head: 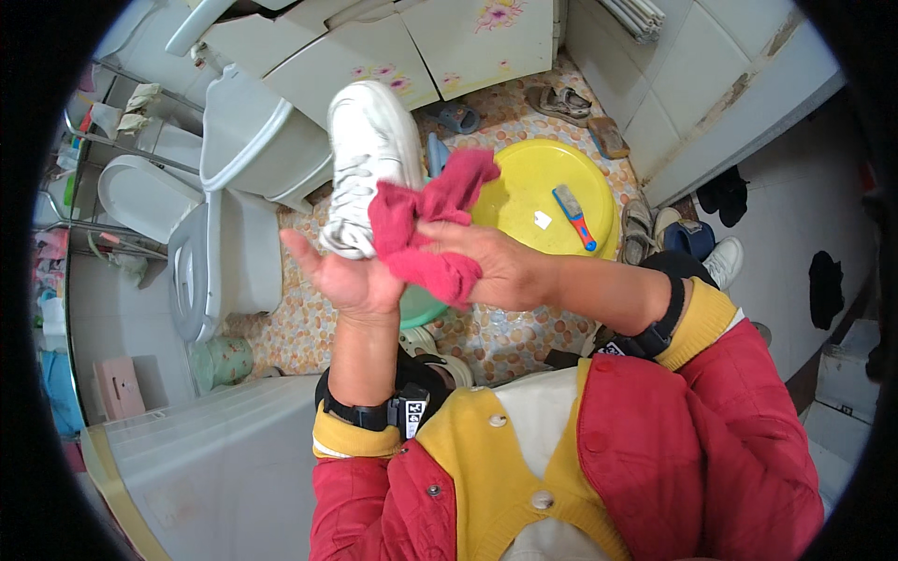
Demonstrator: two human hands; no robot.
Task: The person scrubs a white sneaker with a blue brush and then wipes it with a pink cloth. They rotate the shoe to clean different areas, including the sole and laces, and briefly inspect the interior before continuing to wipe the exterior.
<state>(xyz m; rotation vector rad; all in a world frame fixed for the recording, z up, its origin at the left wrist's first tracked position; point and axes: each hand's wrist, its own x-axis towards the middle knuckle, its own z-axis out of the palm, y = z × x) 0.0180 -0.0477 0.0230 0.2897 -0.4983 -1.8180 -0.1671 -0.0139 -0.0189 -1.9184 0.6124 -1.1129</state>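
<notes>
A white lace-up sneaker (pixel 368 161) is held up in front of me, its toe pointing away. My left hand (pixel 361 284) is under its heel end, palm up, with the thumb spread; the fingers are mostly hidden beneath the shoe. My right hand (pixel 494 266) grips a crumpled red cloth (pixel 435 224), which touches the side of the sneaker near the laces and heel. Beyond my right hand stands a round yellow basin or stool (pixel 554 168). On it lie a brush with a red and blue handle (pixel 577 219) and a small white piece (pixel 542 219).
Below my hands is a green basin (pixel 421 308), partly hidden. Sandals and slippers (pixel 561 105) lie on the pebble-patterned floor (pixel 302 308). A toilet (pixel 231 259) and a washbasin (pixel 245 133) are at left, a floral cabinet (pixel 484 42) ahead, and a translucent plastic bin (pixel 224 463) near my left elbow.
</notes>
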